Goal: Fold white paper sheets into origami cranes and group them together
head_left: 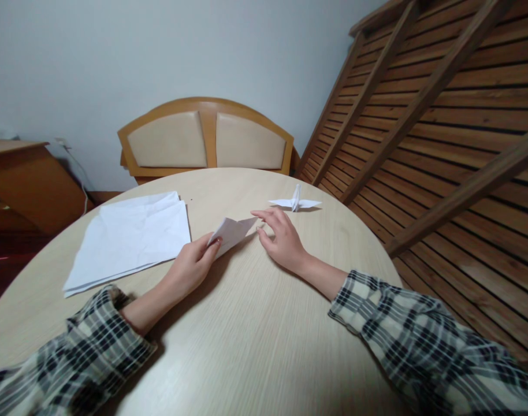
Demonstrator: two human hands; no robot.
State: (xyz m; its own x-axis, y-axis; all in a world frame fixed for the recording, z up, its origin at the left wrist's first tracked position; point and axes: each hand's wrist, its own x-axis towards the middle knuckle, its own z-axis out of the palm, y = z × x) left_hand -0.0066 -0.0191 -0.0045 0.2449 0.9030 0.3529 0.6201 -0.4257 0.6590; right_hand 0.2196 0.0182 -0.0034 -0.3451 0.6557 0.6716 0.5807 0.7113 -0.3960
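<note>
My left hand (pixel 197 259) grips a folded piece of white paper (pixel 233 234) by its left end, thumb on top. The paper is held tilted above the round table, its pointed end to the right. Close to that point is my right hand (pixel 283 240), index finger and thumb apart with a gap between them. Its index fingertip is at the paper's tip; whether they touch I cannot tell. Beyond my right hand a folded white paper crane (pixel 296 199) stands with wings spread. Left of my left hand lies a stack of creased white paper sheets (pixel 129 237).
Everything rests on a pale round wooden table (pixel 246 358). Behind it stands a wooden headboard with cream panels (pixel 168 140). A slatted wooden frame (pixel 441 115) leans along the right side, and a brown wooden desk (pixel 34 179) is at the left.
</note>
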